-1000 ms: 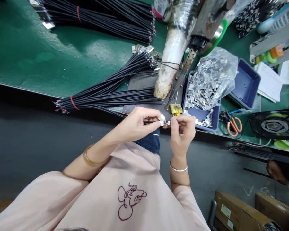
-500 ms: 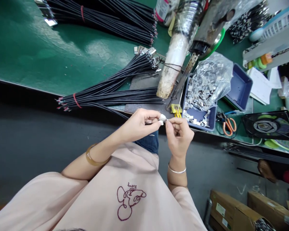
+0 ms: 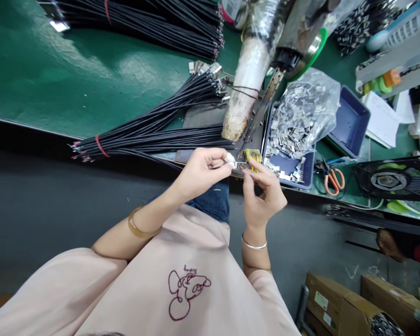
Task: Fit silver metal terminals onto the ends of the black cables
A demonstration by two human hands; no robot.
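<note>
My left hand (image 3: 206, 169) has white covers on its thumb and fingertip, which pinch a small metal connector (image 3: 241, 164) at the bench edge. The connector sticks out to the right of the fingertips. Just right of it is my right hand (image 3: 264, 192), thumb and fingers apart, holding nothing that I can see. Behind that hand lies a small yellow-wrapped piece (image 3: 252, 154). A bundle of black cables (image 3: 154, 133), tied with a red band, lies left of the hands, its metal ends near a white-wrapped post (image 3: 241, 93).
Right of the hands, a blue tray (image 3: 310, 175) holds loose metal connectors and a plastic bag (image 3: 313, 100) of them. Orange-handled scissors (image 3: 334, 182) and a black fan (image 3: 394, 179) lie farther right. More black cables (image 3: 150, 30) lie at the back. Cardboard boxes (image 3: 331, 303) stand on the floor.
The fingers of my right hand have come apart and drawn back from the left fingertips. The metal connector now shows between the hands. The view has shifted slightly.
</note>
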